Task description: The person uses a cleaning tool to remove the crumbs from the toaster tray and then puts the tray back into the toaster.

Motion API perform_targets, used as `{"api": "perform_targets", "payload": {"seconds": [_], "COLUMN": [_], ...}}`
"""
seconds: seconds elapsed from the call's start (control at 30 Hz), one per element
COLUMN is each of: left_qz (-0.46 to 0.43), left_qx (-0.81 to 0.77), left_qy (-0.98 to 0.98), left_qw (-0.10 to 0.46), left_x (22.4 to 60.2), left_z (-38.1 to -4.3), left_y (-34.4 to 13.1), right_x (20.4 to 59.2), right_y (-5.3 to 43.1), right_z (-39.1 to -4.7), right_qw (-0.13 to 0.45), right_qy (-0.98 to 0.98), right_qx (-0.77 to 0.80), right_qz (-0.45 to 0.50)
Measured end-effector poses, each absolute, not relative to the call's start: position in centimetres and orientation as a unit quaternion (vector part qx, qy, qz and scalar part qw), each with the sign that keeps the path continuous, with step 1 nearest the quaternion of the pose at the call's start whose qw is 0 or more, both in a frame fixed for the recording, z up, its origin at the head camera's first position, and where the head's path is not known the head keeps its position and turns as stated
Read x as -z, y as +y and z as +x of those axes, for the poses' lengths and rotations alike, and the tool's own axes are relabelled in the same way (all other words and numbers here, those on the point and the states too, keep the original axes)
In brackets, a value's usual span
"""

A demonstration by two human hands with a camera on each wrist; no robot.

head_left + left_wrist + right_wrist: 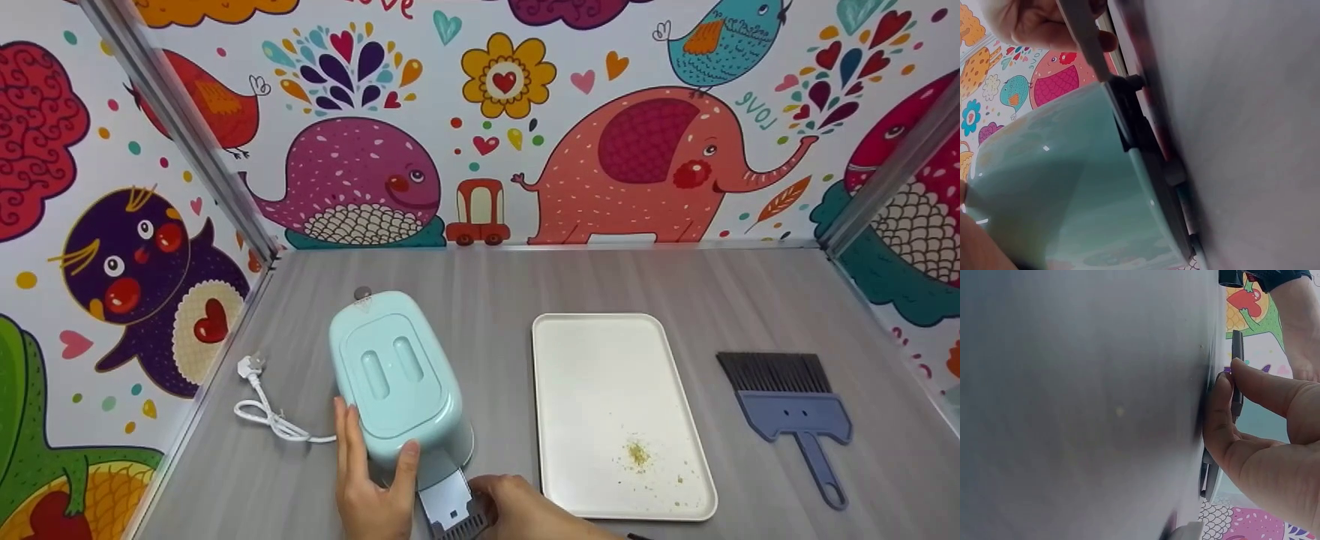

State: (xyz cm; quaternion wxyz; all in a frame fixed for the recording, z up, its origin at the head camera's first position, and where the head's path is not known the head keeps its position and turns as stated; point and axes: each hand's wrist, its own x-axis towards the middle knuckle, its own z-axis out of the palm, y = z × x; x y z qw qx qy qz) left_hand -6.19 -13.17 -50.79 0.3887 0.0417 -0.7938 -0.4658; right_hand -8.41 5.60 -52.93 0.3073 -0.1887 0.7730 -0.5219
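Note:
A mint-green toaster (pixel 394 375) lies on the grey table (pixel 525 285), lid side up. My left hand (pixel 375 454) grips its near end, fingers on the left side and thumb on top. A grey crumb tray (pixel 450 504) sticks out from that near end. My right hand (pixel 487 499) pinches the tray's edge. In the left wrist view the toaster's body (pixel 1061 197) fills the lower left and the crumb tray (pixel 1081 34) runs up to the right hand (pixel 1033 22). In the right wrist view the fingers (pixel 1224 416) pinch the thin crumb tray edge (pixel 1237 365) close to the tabletop.
The toaster's white cord and plug (pixel 259 397) lie coiled at its left. A white rectangular tray (pixel 600 375) with a few crumbs (pixel 637 452) sits to the right. Further right lies a blue brush (pixel 795 412). Patterned walls close in three sides.

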Motion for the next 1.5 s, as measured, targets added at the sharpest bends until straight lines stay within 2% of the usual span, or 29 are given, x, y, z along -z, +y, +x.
{"api": "perform_targets", "payload": {"seconds": [0.57,0.9,1.5], "left_qz": [0.051,0.051,0.053], "left_qx": [0.466,0.467,0.459], "left_qy": [-0.791,-0.789,-0.793], "left_qw": [0.393,0.396,0.396], "left_x": [51.1,50.9,50.8], "left_z": [-6.3,-6.3,-6.2], "left_y": [-12.9,-13.0,-13.3], "right_x": [53.2,53.2,53.4], "right_y": [5.2,4.8,3.7], "right_z": [-8.5,-8.9,-9.2], "right_qw": [0.3,0.263,0.236], "right_qy": [0.767,0.806,0.823], "right_qx": [0.531,0.488,0.477], "right_qz": [-0.201,-0.209,-0.198]}}
